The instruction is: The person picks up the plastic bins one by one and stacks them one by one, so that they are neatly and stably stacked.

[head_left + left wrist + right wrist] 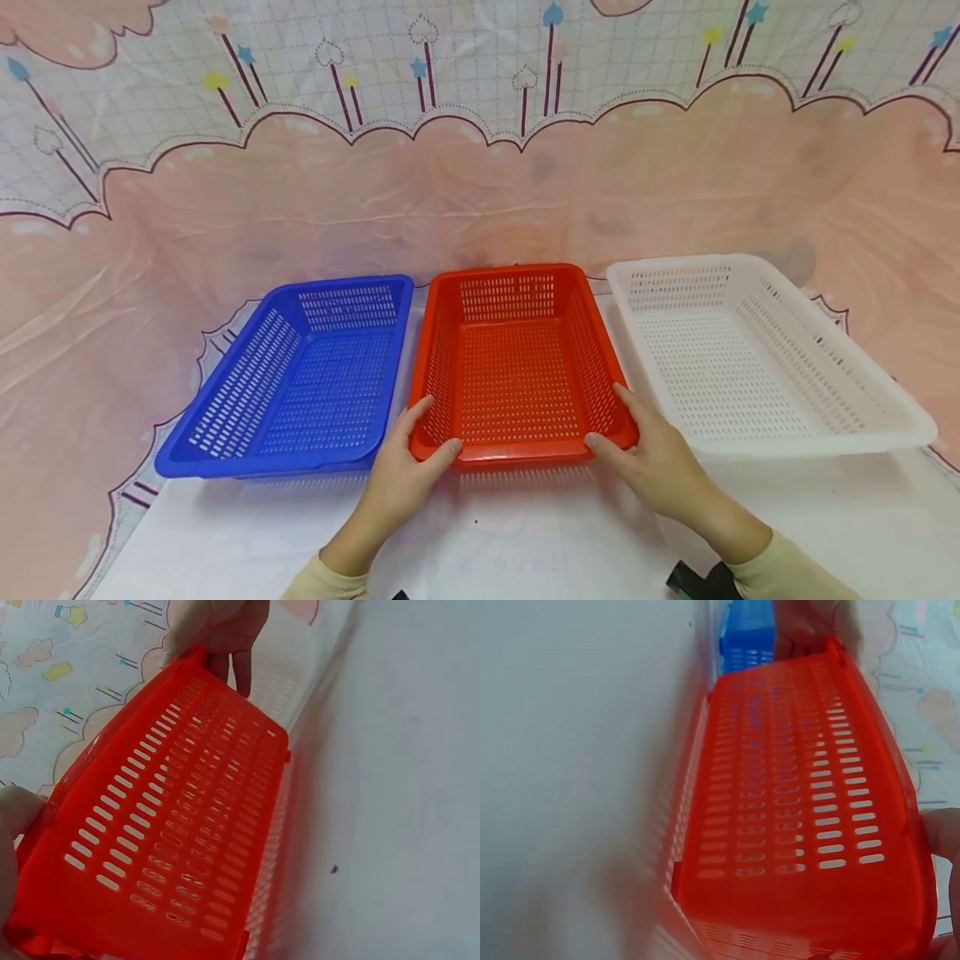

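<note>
An empty red plastic basket (pixel 517 375) with slotted walls is in the middle of the head view. My left hand (pixel 408 467) grips its near left corner, thumb over the front rim and a finger along the side. At the near right corner my right hand (pixel 663 471) holds it the same way. In the left wrist view the slotted front wall of the red basket (pixel 180 810) fills the middle, with the right hand (pixel 225 630) at its far end. The right wrist view shows that wall of the red basket (pixel 787 780) from the other end.
A blue basket (pixel 330 392) stands close on the left of the red one, a white basket (pixel 720 375) on the right. All sit on a white tabletop (pixel 517 542). Behind them hangs a patterned pink and white sheet (pixel 480 200). A dark object (pixel 701 581) lies by the right sleeve.
</note>
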The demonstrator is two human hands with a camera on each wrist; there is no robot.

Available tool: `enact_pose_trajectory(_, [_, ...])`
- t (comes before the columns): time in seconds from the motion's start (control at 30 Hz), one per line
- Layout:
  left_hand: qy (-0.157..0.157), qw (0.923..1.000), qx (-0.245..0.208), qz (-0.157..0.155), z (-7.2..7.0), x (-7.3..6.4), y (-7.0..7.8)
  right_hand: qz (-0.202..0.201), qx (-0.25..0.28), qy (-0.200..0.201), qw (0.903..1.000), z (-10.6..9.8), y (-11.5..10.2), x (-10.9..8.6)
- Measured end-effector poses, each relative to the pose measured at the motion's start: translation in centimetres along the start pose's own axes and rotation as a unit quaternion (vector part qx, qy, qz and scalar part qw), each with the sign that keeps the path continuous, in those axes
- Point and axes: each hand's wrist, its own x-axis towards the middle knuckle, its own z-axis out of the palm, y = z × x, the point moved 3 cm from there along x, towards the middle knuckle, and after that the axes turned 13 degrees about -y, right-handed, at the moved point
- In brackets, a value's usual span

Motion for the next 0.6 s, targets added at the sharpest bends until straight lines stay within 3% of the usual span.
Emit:
enact_pose_trajectory(0.17, [0.004,0.9999,0.003,0.011,-0.5,-0.6,0.7,-0.01,-0.002,0.033,0.9994,-1.0,-1.1,-0.7])
enact_pose_trajectory(0.3, [0.017,0.9996,0.008,0.022,-1.5,-1.2,1.9,-0.053,-0.007,0.069,0.9962,-1.8,-2.5,-1.3])
enact_pose_trajectory(0.43, [0.029,0.9984,0.016,0.045,-3.2,-1.9,3.5,-0.1,0.003,0.099,0.99,-2.5,-3.9,-1.0])
enact_pose_trajectory(0.6, [0.04,0.9969,0.011,0.068,-6.2,-2.5,4.5,-0.148,0.053,0.1,0.9826,-2.5,-6.0,-0.1])
